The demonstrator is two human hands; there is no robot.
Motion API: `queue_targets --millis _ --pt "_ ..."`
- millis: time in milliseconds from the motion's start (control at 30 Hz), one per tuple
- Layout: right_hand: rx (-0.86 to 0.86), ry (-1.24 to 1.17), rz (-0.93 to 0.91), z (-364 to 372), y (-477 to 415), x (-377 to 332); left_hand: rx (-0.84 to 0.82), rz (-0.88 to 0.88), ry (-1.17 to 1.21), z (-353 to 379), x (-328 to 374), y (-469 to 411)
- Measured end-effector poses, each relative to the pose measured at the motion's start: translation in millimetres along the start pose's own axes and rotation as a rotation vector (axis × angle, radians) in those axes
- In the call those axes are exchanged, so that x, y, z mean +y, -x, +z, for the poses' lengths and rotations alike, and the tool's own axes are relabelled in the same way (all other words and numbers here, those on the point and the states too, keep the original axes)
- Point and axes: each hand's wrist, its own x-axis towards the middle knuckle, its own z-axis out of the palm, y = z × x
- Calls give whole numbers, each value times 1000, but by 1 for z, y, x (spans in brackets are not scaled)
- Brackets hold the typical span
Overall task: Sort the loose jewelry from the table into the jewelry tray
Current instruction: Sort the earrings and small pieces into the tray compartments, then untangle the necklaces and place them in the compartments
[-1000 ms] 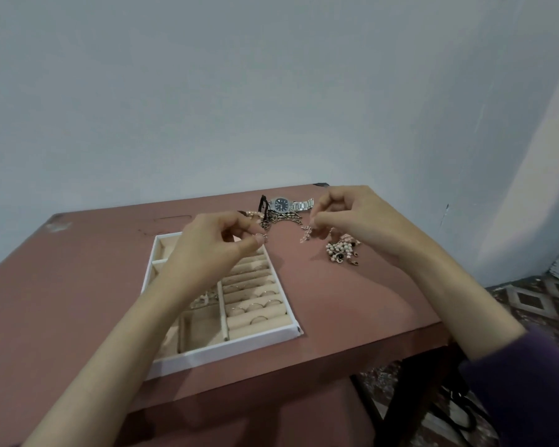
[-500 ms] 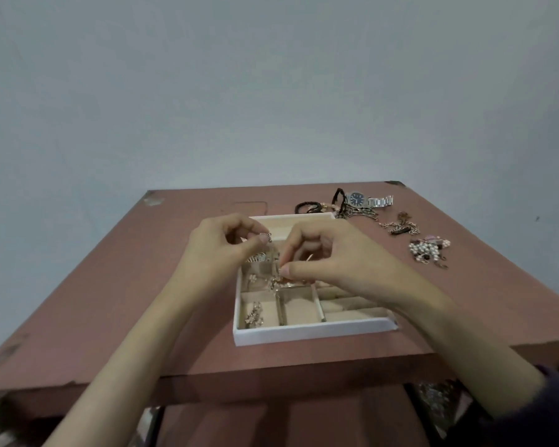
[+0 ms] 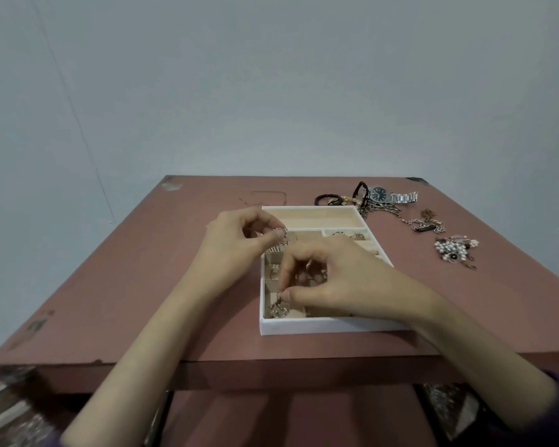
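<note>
A white jewelry tray (image 3: 329, 327) with beige compartments lies in the middle of the brown table (image 3: 142, 285). My left hand (image 3: 236, 243) hovers over the tray's left side and pinches a small silver earring (image 3: 281, 231) between thumb and forefinger. My right hand (image 3: 336, 279) reaches across the tray, its fingertips pinched on a small sparkly piece (image 3: 279, 308) at the near-left compartment. Loose on the table at the far right lie a silver watch (image 3: 388, 195), black hair ties (image 3: 331, 199), a chain (image 3: 425, 222) and a pearl brooch (image 3: 455, 250).
The table stands against a plain grey wall (image 3: 271, 85). Its front edge (image 3: 271, 362) runs just below the tray. The tray's long far compartment (image 3: 317, 217) holds nothing. Patterned floor tiles (image 3: 10, 401) show below the table on both sides.
The view swung so the tray is now central. Both hands came from the jewelry pile to the tray, and my right hand has dropped to the near-left compartment.
</note>
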Motion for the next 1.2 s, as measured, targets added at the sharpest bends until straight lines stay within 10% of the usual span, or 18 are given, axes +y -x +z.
queue_targets --millis 700,1200 --pt "317 166 152 -56 28 44 -393 -4 -378 24 41 -9" --pt "434 149 252 -72 55 67 -359 90 -628 34 41 -8"
